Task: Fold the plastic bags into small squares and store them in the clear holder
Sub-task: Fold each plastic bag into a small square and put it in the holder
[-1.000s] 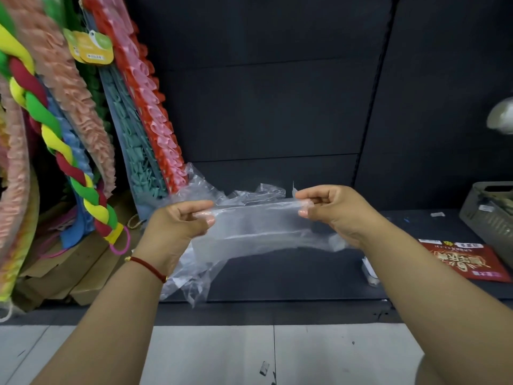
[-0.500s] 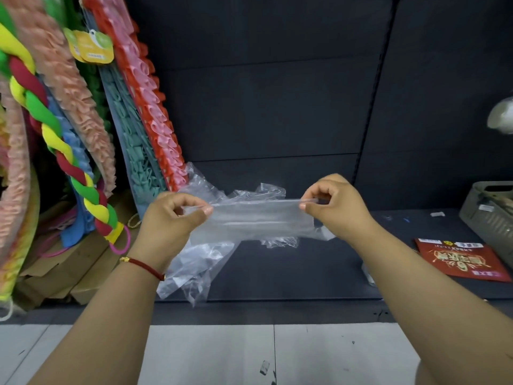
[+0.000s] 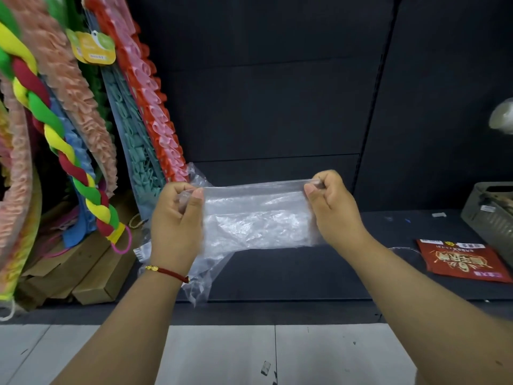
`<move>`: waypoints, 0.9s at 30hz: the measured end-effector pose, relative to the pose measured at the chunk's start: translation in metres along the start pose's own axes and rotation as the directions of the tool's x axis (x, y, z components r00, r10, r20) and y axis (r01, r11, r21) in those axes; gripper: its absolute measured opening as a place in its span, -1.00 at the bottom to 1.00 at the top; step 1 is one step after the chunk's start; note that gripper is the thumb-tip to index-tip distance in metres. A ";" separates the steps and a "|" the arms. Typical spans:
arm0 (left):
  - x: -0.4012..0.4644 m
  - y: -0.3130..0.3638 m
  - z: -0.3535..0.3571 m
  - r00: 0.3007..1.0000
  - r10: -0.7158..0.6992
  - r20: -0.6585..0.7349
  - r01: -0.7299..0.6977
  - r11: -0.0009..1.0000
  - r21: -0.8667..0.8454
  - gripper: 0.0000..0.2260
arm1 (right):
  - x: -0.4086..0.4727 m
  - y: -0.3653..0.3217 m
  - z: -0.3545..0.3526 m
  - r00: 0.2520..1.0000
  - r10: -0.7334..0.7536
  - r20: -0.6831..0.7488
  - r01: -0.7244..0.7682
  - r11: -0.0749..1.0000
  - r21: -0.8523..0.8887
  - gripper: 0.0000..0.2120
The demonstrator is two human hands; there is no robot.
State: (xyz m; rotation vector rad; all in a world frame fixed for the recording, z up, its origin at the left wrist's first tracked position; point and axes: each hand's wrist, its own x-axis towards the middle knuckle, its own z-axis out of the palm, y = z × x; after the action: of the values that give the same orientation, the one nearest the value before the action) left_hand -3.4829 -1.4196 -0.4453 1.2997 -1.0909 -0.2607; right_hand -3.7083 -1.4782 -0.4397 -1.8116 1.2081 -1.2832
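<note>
Colourful garlands (image 3: 69,151) hang at the left edge, above cardboard (image 3: 91,276) on the dark shelf (image 3: 305,273). The left hand (image 3: 175,226), with a red bracelet (image 3: 172,272), pinches the left end of the clear bag (image 3: 255,218). The bag is stretched flat in the air above the shelf, its loose part hanging under the left hand. The right hand (image 3: 330,209) pinches its upper right corner. The shelf under the bag is open. At the right lie a red packet (image 3: 460,259) and, at the edge, a grey basket (image 3: 491,215).
</note>
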 end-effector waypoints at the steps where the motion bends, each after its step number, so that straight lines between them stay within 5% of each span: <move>1: 0.001 0.000 0.000 1.000 -0.012 -0.018 0.011 1.000 -0.016 -0.91 | 0.001 0.001 0.000 1.000 0.003 -0.009 -0.003 1.000 0.004 -0.92; 4: 0.004 -0.002 0.002 0.995 -0.074 -0.066 0.071 0.996 -0.049 -0.84 | 0.004 0.002 0.001 0.996 0.077 -0.049 -0.075 0.996 0.051 -0.93; 9: 0.007 -0.011 -0.002 0.982 -0.125 -0.140 0.126 0.992 0.004 -0.65 | 0.001 0.005 -0.004 0.984 0.120 0.135 -0.146 0.968 0.204 -0.43; 12: 0.009 -0.012 -0.005 0.973 -0.183 -0.142 0.191 0.980 0.048 -0.58 | 0.001 0.006 -0.004 0.946 0.052 0.320 -0.129 0.965 0.226 -0.57; 15: 0.014 -0.009 -0.009 0.972 -0.230 -0.038 0.232 0.971 0.055 -0.50 | 0.003 0.008 -0.002 0.949 0.048 0.313 -0.119 0.970 0.213 -0.81; 21: 0.016 -0.006 -0.027 0.879 -0.308 0.364 0.387 0.907 -0.168 -0.62 | 0.007 0.012 -0.007 0.964 0.099 0.245 -0.142 0.976 0.164 -0.82; 27: 0.018 -0.008 -0.034 0.861 -0.318 0.396 0.376 0.924 -0.074 -0.68 | 0.007 0.013 -0.007 0.957 0.139 0.254 -0.189 0.965 0.181 -0.74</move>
State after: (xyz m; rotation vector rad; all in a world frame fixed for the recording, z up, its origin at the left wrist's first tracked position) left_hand -3.4442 -1.4130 -0.4390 1.3373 -1.1229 -0.8831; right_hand -3.7182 -1.4900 -0.4458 -1.6270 1.0309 -1.0206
